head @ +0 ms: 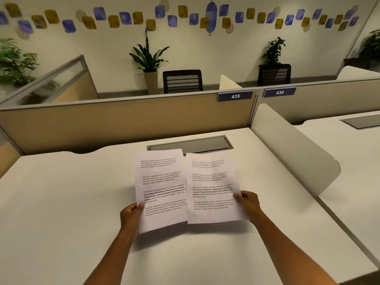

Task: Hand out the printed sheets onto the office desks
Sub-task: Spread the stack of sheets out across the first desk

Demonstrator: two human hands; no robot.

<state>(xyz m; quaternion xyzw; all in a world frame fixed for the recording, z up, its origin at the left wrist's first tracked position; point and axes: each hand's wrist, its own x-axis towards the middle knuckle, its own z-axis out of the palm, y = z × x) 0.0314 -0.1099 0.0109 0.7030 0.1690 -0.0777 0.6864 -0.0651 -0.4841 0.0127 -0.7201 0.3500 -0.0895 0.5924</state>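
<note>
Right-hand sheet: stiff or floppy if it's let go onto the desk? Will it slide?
Probably floppy: the right-hand sheet is thin paper, pinched only at one edge by the right hand. Likely very light. It may skid on the smooth white desk.

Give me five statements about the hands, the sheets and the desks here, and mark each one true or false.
1. Each hand holds one printed sheet. True: the left hand grips the left sheet and the right hand grips the right sheet.
2. The sheets are blank. False: both carry blocks of printed text.
3. The desk below the hands carries the number plate 435 on its partition. True.
4. A laptop sits open on this desk. False: only a closed cable hatch shows on its surface.
5. Both chairs beyond the partition are occupied. False: nobody sits in them.
</note>
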